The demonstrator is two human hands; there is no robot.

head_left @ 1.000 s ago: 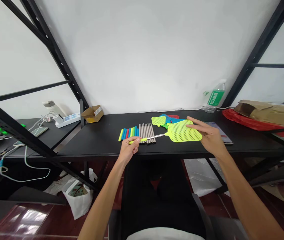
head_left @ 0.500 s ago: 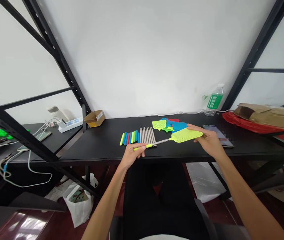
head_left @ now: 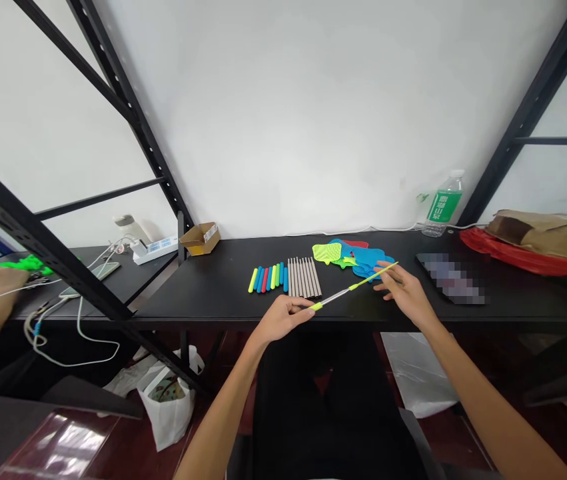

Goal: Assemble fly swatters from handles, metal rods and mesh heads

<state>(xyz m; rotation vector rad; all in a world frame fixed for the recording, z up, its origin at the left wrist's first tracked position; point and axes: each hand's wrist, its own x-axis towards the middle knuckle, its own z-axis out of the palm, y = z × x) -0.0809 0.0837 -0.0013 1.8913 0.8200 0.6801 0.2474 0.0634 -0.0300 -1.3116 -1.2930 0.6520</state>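
White bag, patterned item inside [head_left: 167,390] | small cardboard box [head_left: 198,241] open, contents unclear | your left hand [head_left: 283,317] grips the yellow fly swatter [head_left: 336,297] above the desk [head_left: 223,303], head now turned edge-on, hiding its mesh | your right hand [head_left: 408,297] is open, fingers by the head, contact unclear | capped bottle [head_left: 444,207]

No text is legible, including the green bottle label [head_left: 444,207].

Black trousers [head_left: 333,400] are worn, with 2 bare hands [head_left: 280,318] and 2 bare forearms [head_left: 230,390].
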